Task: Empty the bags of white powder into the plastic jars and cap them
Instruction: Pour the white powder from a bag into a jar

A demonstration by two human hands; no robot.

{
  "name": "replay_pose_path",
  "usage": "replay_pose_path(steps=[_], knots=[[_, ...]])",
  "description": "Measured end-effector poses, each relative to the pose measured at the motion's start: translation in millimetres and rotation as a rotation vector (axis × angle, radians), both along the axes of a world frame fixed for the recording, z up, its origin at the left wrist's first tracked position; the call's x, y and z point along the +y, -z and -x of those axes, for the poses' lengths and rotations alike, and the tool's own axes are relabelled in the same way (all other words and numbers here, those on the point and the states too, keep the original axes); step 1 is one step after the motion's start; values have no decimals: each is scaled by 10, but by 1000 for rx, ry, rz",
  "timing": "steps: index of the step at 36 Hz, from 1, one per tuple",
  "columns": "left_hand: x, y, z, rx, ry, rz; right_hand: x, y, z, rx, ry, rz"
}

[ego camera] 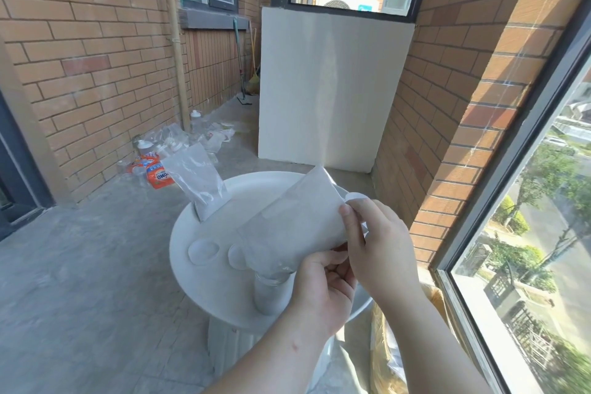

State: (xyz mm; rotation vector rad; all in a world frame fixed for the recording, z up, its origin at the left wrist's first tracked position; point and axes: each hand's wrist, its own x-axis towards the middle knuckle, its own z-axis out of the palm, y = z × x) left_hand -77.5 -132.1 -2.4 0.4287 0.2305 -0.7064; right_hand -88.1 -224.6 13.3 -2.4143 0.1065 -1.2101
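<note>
We count two hands, two bags, one jar, two caps, all at one round white table [204, 288].

Bag [297, 217] is held over the table's near half. It is tilted, high end toward the far right, low end down on the jar's mouth. Left hand [323, 291] has its fingers curled round the low end just above the jar, a firm hold. Right hand [377, 240] pinches the bag's right edge higher up between thumb and fingers.

Jar [270, 294] stands upright on the table near its near rim, uncapped, its neck covered by the bag's end. It is clear plastic and grey-white inside; we cannot tell the level.

Second bag [198, 179] stands on the table's far left rim, leaning, with powder settled at the bottom. No hand is on it.

Two caps [203, 251] lie flat side by side on the table's left part. One is fully visible, the other partly behind the held bag.

A small white disc [356, 197] shows just past the right fingertips, over the table's right side; we cannot tell what it is.

On the floor beyond the table to the left are an orange packet [158, 174] and several clear bottles [195, 117] against the brick wall; the count is unclear. Behind the table is one white panel [329, 83]. Right of the table is one window [527, 233].
</note>
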Motion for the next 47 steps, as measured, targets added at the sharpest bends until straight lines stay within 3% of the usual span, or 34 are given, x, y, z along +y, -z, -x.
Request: replay_pose_path(steps=[14,39,47], knots=[[-26,17,-26,-6,-3,32,-227,-28,186,133,-132,-90],[2,43,-62,33,-24,-47,-103,-33,70,-36,-46,71],[16,46,-66,63,-22,-55,-81,-40,58,18,-119,-45]])
